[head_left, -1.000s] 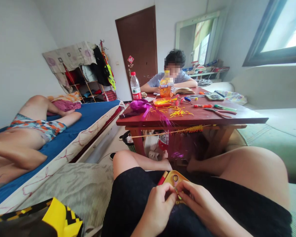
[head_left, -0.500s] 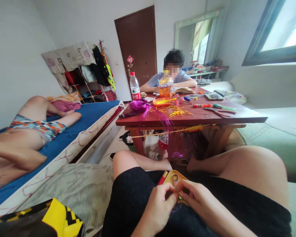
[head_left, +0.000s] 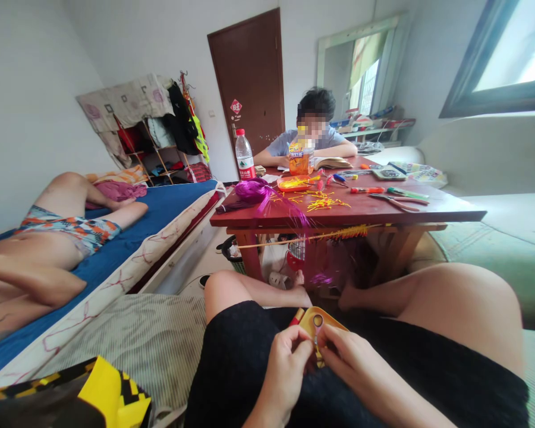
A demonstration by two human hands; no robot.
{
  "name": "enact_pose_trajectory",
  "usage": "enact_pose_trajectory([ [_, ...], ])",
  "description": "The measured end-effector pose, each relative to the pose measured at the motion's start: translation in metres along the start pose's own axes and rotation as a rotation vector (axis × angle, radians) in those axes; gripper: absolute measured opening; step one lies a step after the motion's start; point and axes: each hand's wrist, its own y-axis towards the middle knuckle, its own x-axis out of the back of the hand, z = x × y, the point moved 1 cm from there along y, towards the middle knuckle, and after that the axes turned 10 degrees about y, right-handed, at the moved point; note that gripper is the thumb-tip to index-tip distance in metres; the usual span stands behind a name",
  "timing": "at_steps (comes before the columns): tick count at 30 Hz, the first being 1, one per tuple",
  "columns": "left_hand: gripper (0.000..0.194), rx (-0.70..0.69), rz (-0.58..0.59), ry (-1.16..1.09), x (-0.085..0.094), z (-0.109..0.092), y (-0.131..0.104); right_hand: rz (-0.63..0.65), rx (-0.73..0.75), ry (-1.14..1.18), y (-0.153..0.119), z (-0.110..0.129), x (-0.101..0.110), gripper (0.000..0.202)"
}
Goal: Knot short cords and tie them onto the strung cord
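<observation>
- fingertips drawn in close on the left hand (head_left: 285, 365), thumb and forefinger curled toward each other; whether they pinch anything, i cannot tell.
- right hand (head_left: 354, 359) comes in from the other side, fingers bent, tips partly hidden; its grip i cannot tell either.
- and between them, a ring-handled tool (head_left: 317, 332), ring up over the yellow tray (head_left: 333, 321), lower end lost among the fingers, with small yellow bits down there too.
- looks like close fingertip work, mid-step by my reading; how far along, no telling.
- whatever the next move, it calls for small, light finger shifts, and care around that ring, which could snag a knuckle.
- edges now: tray rim right by both hands, red tube (head_left: 296, 317) just beside its left side, all of it over dark cloth (head_left: 236, 368) on the lap, a soft base that could tip.
- more elbow room out to the sides, over the thighs.
- ahead, the red-brown table (head_left: 448, 208) stands well apart, purple strands (head_left: 304, 221) trailing off its near edge, so reaching forward risks catching them.
</observation>
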Motion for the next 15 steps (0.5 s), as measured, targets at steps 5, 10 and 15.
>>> enact_pose_trajectory([
  [5,0.016,-0.008,0.016,-0.028,0.0008,0.0029,-0.0005,-0.039,0.002,0.084,0.0017,-0.0021,-0.0002,0.014],
  [10,0.013,-0.070,0.037,0.042,0.0018,0.0056,-0.0007,-0.065,0.004,0.134,0.0017,-0.0052,-0.0003,0.014],
  [15,0.010,-0.066,-0.006,0.053,0.0015,0.0061,0.0008,-0.039,0.008,0.106,0.0014,-0.0041,-0.0024,0.013],
])
